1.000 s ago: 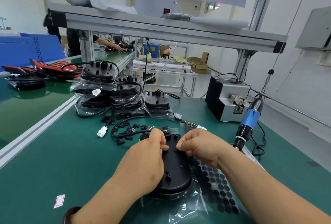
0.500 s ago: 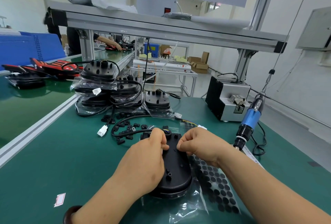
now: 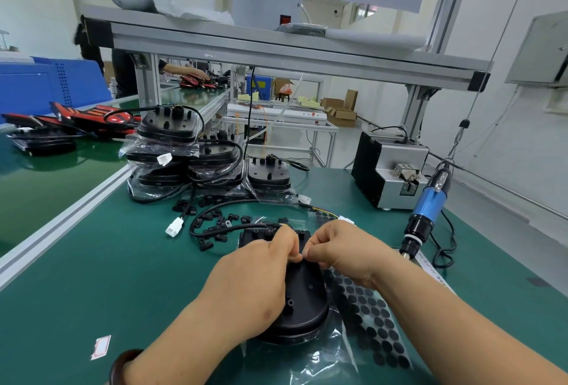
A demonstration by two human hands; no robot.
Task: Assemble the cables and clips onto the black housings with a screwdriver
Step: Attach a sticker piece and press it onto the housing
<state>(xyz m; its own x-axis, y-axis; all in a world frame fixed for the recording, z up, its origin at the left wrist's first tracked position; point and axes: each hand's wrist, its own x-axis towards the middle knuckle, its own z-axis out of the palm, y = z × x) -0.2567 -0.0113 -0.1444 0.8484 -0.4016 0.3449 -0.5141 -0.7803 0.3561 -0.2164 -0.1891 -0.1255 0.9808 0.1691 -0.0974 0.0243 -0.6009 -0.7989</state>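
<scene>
Black housing (image 3: 304, 298): near centre of bench (image 3: 92, 277), long axis near-to-far, lying on a clear bag (image 3: 307, 363).
Left hand (image 3: 255, 280), right hand (image 3: 344, 249): fingers curled, tips meeting over its far half, pinching a small part hidden between them.
Cable (image 3: 215, 227): leaves far end leftward.
Screwdriver (image 3: 427, 215): right, nearer right hand.
Bagged housings (image 3: 167, 131): stacked far left.
</scene>
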